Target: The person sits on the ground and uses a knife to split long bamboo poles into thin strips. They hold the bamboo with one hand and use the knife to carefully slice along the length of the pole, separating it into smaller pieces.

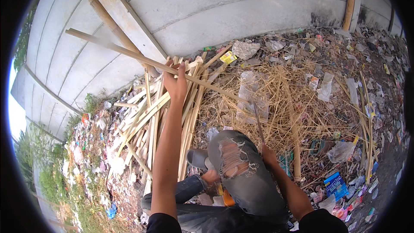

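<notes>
My left hand (pixel 175 85) is closed around a long split bamboo strip (pixel 129 53). The strip slants from the upper left down to the middle, its lower end near the blade. In my right hand (pixel 269 155), beside my bent knee, is a knife (pixel 259 123) with a long, narrow, dark blade pointing away from me. Its handle is hidden in my fingers. Under and beyond my left forearm lies a heap of pale split bamboo strips (pixel 152 123), piled at several angles.
A grey panel wall (pixel 250 15) runs behind, with bamboo poles (pixel 349 2) against it. Dry shavings (pixel 280 90) cover the litter-strewn ground. A bamboo piece (pixel 296 146) lies right of my knife hand; thin strips (pixel 368 133) lie farther right. A blue packet (pixel 336 186) is near my right elbow.
</notes>
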The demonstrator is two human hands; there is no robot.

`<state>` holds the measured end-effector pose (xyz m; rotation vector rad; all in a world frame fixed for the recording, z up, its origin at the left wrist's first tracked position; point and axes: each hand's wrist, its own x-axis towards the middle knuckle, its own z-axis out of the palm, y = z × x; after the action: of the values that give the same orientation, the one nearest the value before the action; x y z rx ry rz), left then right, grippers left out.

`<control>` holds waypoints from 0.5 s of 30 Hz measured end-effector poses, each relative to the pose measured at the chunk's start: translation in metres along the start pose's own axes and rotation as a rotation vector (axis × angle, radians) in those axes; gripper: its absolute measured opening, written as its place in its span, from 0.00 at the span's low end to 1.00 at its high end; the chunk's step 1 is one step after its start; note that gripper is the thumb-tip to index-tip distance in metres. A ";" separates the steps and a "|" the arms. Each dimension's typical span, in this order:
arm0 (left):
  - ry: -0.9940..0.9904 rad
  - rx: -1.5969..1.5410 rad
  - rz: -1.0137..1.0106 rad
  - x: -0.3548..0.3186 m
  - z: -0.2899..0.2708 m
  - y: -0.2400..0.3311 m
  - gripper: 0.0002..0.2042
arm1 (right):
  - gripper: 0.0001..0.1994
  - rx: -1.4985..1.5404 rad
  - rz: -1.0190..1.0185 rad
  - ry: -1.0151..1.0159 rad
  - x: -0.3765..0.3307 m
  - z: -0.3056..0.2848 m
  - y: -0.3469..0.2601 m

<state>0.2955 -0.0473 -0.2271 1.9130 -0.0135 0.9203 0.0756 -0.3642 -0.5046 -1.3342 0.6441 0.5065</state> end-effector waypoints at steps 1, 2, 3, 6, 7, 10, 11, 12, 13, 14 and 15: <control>0.026 -0.042 -0.085 -0.017 0.004 -0.028 0.26 | 0.27 -0.188 -0.237 0.011 0.006 -0.008 0.012; 0.026 -0.106 -0.264 -0.041 0.024 -0.023 0.24 | 0.27 -0.370 -0.467 0.064 0.020 -0.033 0.036; 0.065 -0.076 -0.297 -0.044 0.008 -0.060 0.22 | 0.29 -0.412 -0.498 0.043 0.019 -0.020 0.037; 0.169 -0.200 -0.559 -0.075 -0.004 -0.095 0.18 | 0.38 -0.293 -0.135 0.095 -0.012 -0.013 0.019; 0.207 -0.247 -0.606 -0.079 -0.009 -0.104 0.16 | 0.37 -0.355 -0.157 0.100 -0.019 -0.012 0.015; 0.267 -0.314 -0.598 -0.074 -0.015 -0.098 0.15 | 0.36 -0.509 -0.276 0.137 -0.023 -0.026 0.017; 0.300 -0.326 -0.594 -0.068 -0.005 -0.075 0.17 | 0.36 -0.546 -0.345 0.159 -0.012 -0.040 0.031; 0.359 -0.328 -0.536 -0.053 -0.025 -0.089 0.18 | 0.32 -0.580 -0.392 0.116 -0.002 -0.036 0.044; 0.298 -0.425 -0.549 -0.040 -0.026 -0.081 0.20 | 0.28 -0.614 -0.426 0.110 0.008 -0.046 0.060; 0.247 -0.443 -0.533 -0.025 -0.021 -0.062 0.27 | 0.20 -0.640 -0.432 0.102 0.019 -0.058 0.070; 0.269 -0.457 -0.532 -0.009 -0.029 -0.058 0.32 | 0.16 -0.564 -0.348 0.076 0.019 -0.052 0.066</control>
<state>0.2938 0.0020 -0.2696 1.2671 0.3939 0.7219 0.0382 -0.4045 -0.5710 -1.9614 0.3215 0.3633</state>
